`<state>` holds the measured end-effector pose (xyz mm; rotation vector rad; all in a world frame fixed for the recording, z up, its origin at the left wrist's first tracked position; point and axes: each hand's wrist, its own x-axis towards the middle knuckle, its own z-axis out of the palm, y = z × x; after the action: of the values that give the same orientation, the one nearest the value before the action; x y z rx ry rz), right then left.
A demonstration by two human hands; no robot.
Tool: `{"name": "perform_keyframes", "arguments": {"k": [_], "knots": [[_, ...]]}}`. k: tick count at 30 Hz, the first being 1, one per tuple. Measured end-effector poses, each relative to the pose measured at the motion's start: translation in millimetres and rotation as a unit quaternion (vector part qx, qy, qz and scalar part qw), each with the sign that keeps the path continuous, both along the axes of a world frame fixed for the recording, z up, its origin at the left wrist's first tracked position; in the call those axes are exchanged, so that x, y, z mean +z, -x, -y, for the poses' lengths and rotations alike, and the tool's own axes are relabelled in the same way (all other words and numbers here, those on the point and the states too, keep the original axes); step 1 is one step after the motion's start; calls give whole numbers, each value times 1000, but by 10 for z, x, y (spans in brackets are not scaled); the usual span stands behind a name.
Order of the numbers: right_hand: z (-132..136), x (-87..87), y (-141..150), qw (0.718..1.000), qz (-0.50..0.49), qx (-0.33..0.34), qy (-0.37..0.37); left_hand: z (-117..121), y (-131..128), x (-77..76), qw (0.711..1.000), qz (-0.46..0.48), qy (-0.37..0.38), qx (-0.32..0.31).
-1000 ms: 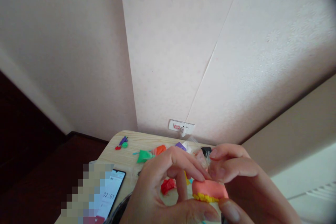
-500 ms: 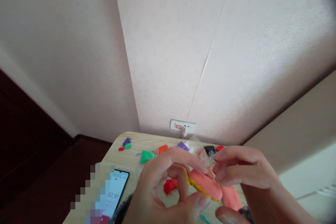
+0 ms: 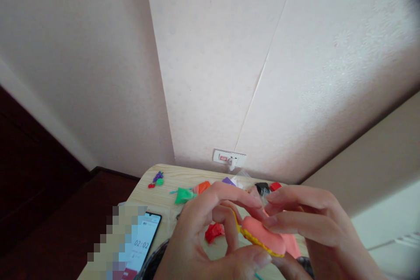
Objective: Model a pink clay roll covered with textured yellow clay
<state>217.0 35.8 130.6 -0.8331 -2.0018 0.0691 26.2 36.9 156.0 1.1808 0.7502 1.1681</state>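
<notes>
A pink modelling clay piece with a ragged yellow rim (image 3: 264, 235) is held up between my two hands, above the table. My left hand (image 3: 210, 232) curls around its left side, thumb below and fingers above. From the right, the fingertips of my right hand (image 3: 315, 223) press on the pink top, with the thumb at its lower edge. Behind the piece, partly covered by my right hand, lies a pink clay packet (image 3: 292, 245). Red clay in wrap (image 3: 214, 232) shows through the gap in my left hand.
On the wooden table (image 3: 179, 173) lie a green packet (image 3: 184, 195), an orange packet (image 3: 202, 187), a black packet (image 3: 262, 188) and small clay fruits (image 3: 159, 177). A phone (image 3: 141, 245) showing a timer is at left. A wall socket (image 3: 229, 157) holds a plug.
My right fingers have come down onto the pink top, and its thumb has closed in under the edge. The clay piece has shifted slightly right and down.
</notes>
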Motion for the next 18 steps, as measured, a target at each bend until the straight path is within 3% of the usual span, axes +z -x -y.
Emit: {"name": "perform_keyframes", "arguments": {"k": [8, 18], "knots": [[22, -1, -25, 1000, 29, 0, 5, -98, 52, -32, 996, 18, 26, -87], [35, 76, 94, 1000, 10, 4, 11, -103, 53, -51, 996, -14, -65, -68]]}}
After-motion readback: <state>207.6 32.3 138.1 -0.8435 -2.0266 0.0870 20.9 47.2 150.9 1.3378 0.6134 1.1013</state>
